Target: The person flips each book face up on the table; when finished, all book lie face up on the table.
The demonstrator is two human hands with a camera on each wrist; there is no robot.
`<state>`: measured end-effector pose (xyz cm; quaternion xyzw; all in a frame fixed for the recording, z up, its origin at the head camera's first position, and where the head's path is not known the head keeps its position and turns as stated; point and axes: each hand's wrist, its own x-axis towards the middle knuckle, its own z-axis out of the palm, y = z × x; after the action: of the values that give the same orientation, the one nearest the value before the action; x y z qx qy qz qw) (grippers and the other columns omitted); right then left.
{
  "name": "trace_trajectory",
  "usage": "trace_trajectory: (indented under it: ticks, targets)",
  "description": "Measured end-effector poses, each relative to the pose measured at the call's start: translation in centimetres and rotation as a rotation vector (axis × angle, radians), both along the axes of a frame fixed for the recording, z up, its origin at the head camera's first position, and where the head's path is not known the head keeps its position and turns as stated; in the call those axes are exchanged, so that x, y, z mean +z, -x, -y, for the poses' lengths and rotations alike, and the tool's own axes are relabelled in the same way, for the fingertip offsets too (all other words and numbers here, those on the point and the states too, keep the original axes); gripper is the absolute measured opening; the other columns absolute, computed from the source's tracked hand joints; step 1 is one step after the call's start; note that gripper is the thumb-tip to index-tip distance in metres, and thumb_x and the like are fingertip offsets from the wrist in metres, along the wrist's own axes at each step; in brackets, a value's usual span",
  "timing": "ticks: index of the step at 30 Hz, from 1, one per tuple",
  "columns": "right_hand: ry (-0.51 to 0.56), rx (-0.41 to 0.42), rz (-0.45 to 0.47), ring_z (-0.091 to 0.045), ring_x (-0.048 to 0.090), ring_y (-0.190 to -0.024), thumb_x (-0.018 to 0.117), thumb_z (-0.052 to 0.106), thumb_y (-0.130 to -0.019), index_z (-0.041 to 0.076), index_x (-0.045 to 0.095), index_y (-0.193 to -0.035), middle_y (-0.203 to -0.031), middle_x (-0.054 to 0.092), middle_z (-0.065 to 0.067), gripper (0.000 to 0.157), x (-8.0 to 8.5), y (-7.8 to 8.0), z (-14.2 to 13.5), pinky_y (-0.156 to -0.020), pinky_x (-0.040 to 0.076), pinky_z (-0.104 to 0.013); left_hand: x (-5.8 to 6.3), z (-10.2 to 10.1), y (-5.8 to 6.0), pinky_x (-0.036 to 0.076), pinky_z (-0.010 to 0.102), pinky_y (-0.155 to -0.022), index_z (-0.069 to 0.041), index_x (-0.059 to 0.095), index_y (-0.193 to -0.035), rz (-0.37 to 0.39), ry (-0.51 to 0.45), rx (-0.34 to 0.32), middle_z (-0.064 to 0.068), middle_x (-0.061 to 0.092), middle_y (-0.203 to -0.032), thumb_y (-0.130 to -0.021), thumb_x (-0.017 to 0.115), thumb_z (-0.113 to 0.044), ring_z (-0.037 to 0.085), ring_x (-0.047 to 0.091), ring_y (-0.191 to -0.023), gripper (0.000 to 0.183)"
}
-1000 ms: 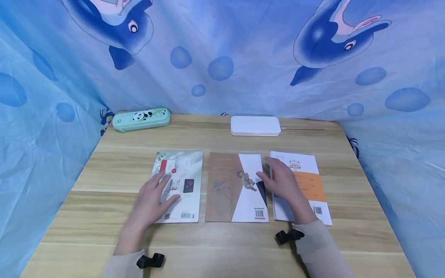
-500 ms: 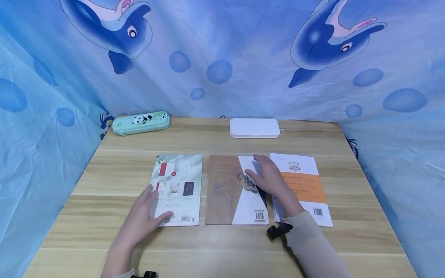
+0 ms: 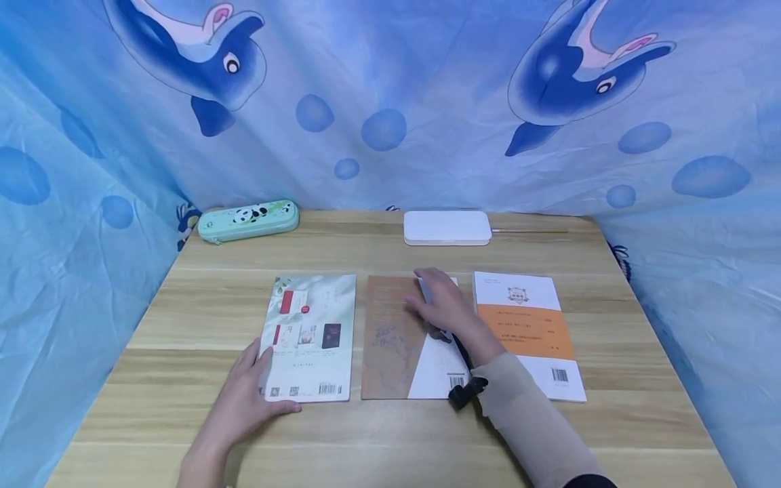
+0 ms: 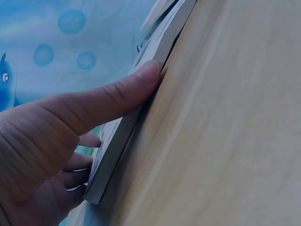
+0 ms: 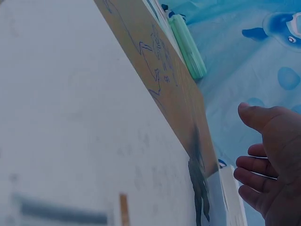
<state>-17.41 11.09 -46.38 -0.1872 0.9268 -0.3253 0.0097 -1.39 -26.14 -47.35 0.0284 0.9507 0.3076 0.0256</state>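
Note:
Three books lie side by side on the wooden table. My left hand [image 3: 241, 394] is at the lower left corner of the pale green book [image 3: 320, 346]. In the left wrist view its thumb [image 4: 127, 92] touches the book's near edge, and the other fingers lie along the left side. Over the brown and white book [image 3: 390, 339] in the middle hovers my right hand [image 3: 450, 308], fingers spread loosely and nothing held. The right wrist view shows that hand [image 5: 270, 165] above the book's far end, covering part of its cover picture in the head view.
To the right lies a white book with an orange band [image 3: 525, 331]. At the table's back are a mint pencil case with pandas [image 3: 249, 221] and a white flat case [image 3: 447, 228], a thin brown stick [image 3: 531, 231] beside it. A blue dolphin-print curtain [image 3: 390, 81] hangs behind.
My right hand has moved left, from the right book to over the middle one. My left hand has slid down from the pale green book's cover to its lower left corner.

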Motion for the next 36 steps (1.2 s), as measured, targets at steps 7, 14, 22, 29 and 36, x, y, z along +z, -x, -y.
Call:
trace_trajectory:
  ticks: [7, 14, 22, 29, 36]
  targets:
    - [0.028, 0.056, 0.008, -0.032, 0.047, -0.137, 0.070, 0.042, -0.095, 0.003, 0.051, -0.146, -0.146, 0.052, -0.015, 0.067, -0.3, 1.0, 1.7, -0.114, 0.039, -0.046, -0.4, 0.2, 0.8, 0.031, 0.063, -0.112, -0.004, 0.036, -0.156, -0.007, -0.014, -0.008, 0.021, 0.023, -0.163, -0.052, 0.092, -0.064, 0.043, 0.024, -0.145, 0.132]
    - [0.014, 0.084, 0.035, -0.030, 0.046, -0.139, 0.069, 0.041, -0.096, 0.006, 0.049, -0.148, -0.148, 0.051, -0.012, 0.066, -0.4, 1.7, 2.9, -0.115, 0.039, -0.045, -0.8, 0.1, 1.9, 0.033, 0.061, -0.111, -0.010, 0.033, -0.159, -0.028, -0.021, -0.044, 0.016, 0.023, -0.163, -0.050, 0.091, -0.067, 0.039, 0.028, -0.144, 0.136]
    - [0.026, 0.110, 0.033, -0.028, 0.048, -0.135, 0.069, 0.039, -0.096, 0.006, 0.051, -0.147, -0.145, 0.053, -0.012, 0.063, -1.0, 3.1, 4.7, -0.114, 0.040, -0.042, -0.9, 0.1, 2.0, 0.030, 0.064, -0.113, -0.010, 0.025, -0.161, -0.029, 0.009, -0.056, 0.020, 0.019, -0.164, -0.047, 0.091, -0.070, 0.043, 0.023, -0.146, 0.144]
    - [-0.006, 0.153, 0.025, -0.029, 0.045, -0.139, 0.067, 0.038, -0.098, 0.005, 0.051, -0.146, -0.146, 0.052, -0.014, 0.061, -1.4, 4.0, 6.6, -0.117, 0.036, -0.041, -0.3, 0.2, 1.2, 0.029, 0.064, -0.114, -0.009, 0.031, -0.159, 0.004, -0.021, -0.012, 0.017, 0.019, -0.166, -0.055, 0.091, -0.064, 0.043, 0.022, -0.148, 0.132]
    - [-0.066, 0.181, 0.022, -0.029, 0.045, -0.139, 0.066, 0.041, -0.098, 0.006, 0.053, -0.145, -0.145, 0.054, -0.013, 0.060, -1.6, 4.3, 8.4, -0.118, 0.035, -0.038, 0.1, 0.3, -0.2, 0.032, 0.063, -0.110, 0.004, 0.047, -0.147, -0.060, 0.010, 0.054, 0.030, 0.039, -0.154, -0.062, 0.094, -0.050, 0.050, 0.035, -0.138, 0.110]
